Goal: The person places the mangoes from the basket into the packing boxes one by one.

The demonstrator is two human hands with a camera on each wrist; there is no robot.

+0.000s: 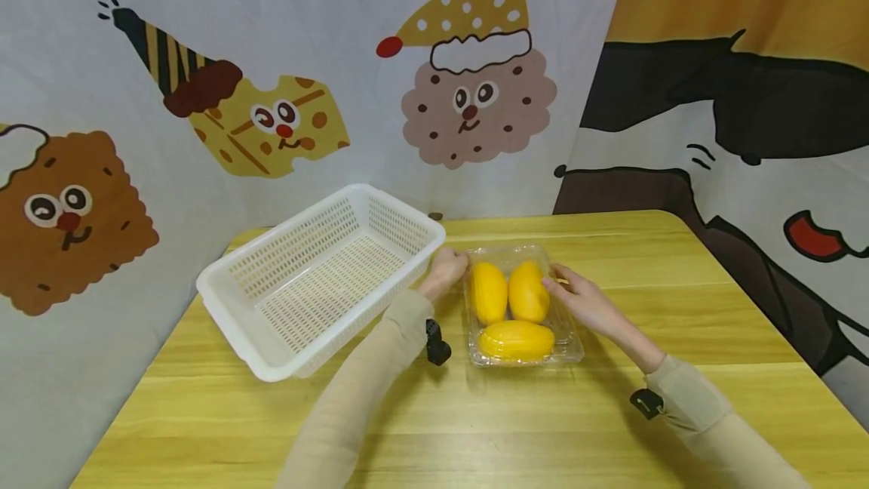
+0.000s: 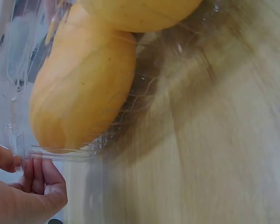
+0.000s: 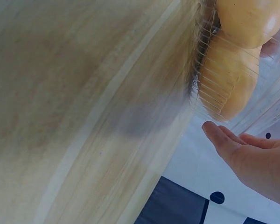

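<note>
A clear plastic clamshell box (image 1: pixel 566 350) stands on the table, right of centre in the head view. Three yellow mangoes (image 1: pixel 517 341) are inside, two side by side and one across the near end. At the far left corner my left hand (image 1: pixel 446 272) pinches the rim between thumb and curled fingers, as the left wrist view shows. My right hand (image 1: pixel 585 300) holds the far right side, with the thumb over the top and fairly straight fingers (image 3: pixel 221 140) beside the wall. Whether the lid is fastened cannot be told.
A white perforated plastic basket (image 1: pixel 237 278) stands left of the box, its right side close to my left forearm. The wooden table (image 1: pixel 475 436) ends at a cartoon-printed cloth (image 1: pixel 380 119) behind. Black straps (image 1: pixel 437 342) sit on both wrists.
</note>
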